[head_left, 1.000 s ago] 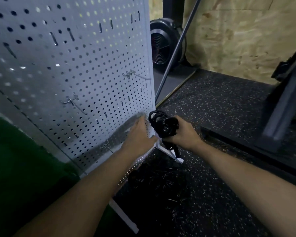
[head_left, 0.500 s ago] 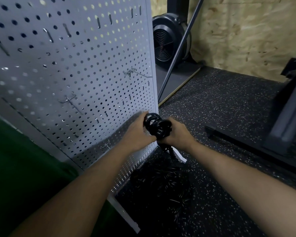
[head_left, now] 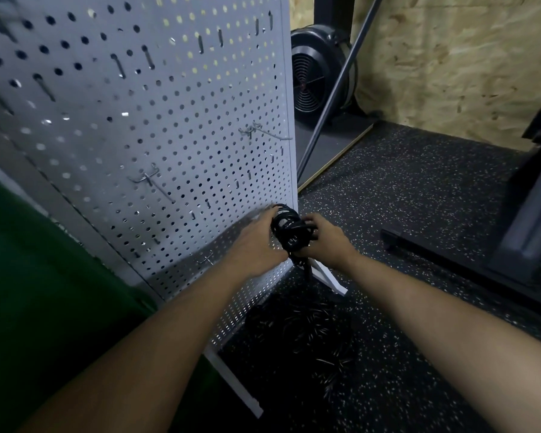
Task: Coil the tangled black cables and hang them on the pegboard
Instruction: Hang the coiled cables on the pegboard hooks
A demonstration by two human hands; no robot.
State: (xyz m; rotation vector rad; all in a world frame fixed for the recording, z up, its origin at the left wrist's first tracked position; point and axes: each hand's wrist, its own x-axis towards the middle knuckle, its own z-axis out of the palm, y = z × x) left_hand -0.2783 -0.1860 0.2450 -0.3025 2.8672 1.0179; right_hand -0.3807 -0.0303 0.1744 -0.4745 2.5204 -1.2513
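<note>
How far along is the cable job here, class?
Done: one coiled cable. In hand: the right hand grips it, the left hand touches it, beside the pegboard edge. Left: the hooks in view bear nothing, and a tangled cable pile lies on the floor.

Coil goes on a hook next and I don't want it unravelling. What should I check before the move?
1. Grip of right hand on coil: ok.
2. Grip of left hand: cannot tell, fingers hidden.
3. Bare hook nearby on pegboard: ok.
4. Coil fully wound: not ok, a strand hangs below.
5. Strand free of floor pile: cannot tell, too dark.
</note>
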